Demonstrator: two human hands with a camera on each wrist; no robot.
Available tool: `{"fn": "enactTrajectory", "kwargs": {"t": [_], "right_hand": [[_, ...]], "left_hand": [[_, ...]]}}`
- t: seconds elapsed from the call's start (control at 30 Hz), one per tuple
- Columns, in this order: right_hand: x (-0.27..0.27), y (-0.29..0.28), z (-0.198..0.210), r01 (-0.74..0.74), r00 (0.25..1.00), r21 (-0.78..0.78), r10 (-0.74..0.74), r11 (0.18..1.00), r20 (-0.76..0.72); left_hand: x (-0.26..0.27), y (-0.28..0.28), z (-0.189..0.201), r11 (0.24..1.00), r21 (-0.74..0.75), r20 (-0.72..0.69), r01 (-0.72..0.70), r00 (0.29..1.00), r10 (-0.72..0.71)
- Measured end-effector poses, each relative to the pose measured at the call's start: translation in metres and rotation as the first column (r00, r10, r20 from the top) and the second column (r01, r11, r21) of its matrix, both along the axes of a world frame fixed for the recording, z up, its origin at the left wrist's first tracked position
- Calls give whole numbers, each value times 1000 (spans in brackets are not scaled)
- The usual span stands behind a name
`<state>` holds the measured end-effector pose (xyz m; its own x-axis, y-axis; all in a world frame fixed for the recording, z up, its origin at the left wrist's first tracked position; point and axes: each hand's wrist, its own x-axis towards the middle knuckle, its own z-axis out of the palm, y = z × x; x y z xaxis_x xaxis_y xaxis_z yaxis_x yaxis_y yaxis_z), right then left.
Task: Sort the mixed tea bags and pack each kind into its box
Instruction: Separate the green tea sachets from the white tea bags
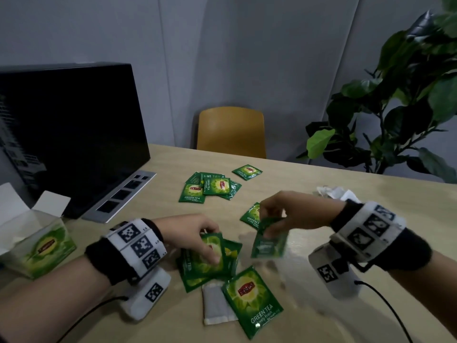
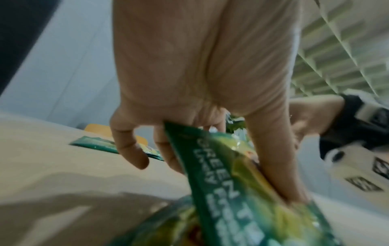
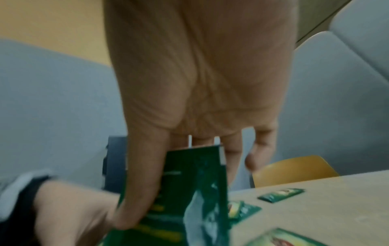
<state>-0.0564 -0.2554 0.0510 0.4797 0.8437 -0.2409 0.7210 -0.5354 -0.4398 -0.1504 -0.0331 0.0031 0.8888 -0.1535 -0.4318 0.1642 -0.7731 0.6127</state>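
My left hand [image 1: 197, 240] grips a small stack of green tea sachets [image 1: 210, 261] just above the wooden table; in the left wrist view my thumb lies across the top sachet [image 2: 238, 183]. My right hand [image 1: 284, 214] pinches one green sachet [image 1: 269, 240] that hangs in the air right of the stack; its dark back [image 3: 189, 191] faces the right wrist camera. An open green tea box [image 1: 42, 246] with white flaps up stands at the left. Loose green sachets lie in a cluster [image 1: 210, 188] farther back. One unwrapped white tea bag [image 1: 216, 304] lies near me beside a green sachet [image 1: 251, 299].
A black computer case [image 1: 74, 129] stands at the back left. A yellow chair [image 1: 231, 132] is behind the table and a leafy plant [image 1: 395, 115] at the right. Crumpled white paper [image 1: 331, 191] lies behind my right wrist. Cables trail from both wrist cameras.
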Motion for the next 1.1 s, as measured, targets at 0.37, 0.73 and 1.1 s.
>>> {"fn": "enactTrajectory", "kwargs": {"t": [0.37,0.73,1.1], "right_hand": [[-46,22,-43,-395,915,-157,371,905,-159],[-11,12,-14,3,833,228,124,974,-540],[26,73,-22,492,789,548,-81,676,-609]], "left_hand": [[-11,24,-3,440,-696,-438,-567,821,366],[-7,22,2,333,-783,-437,-526,845,308],[24,8,12,467,-744,-164,-477,808,566]]}}
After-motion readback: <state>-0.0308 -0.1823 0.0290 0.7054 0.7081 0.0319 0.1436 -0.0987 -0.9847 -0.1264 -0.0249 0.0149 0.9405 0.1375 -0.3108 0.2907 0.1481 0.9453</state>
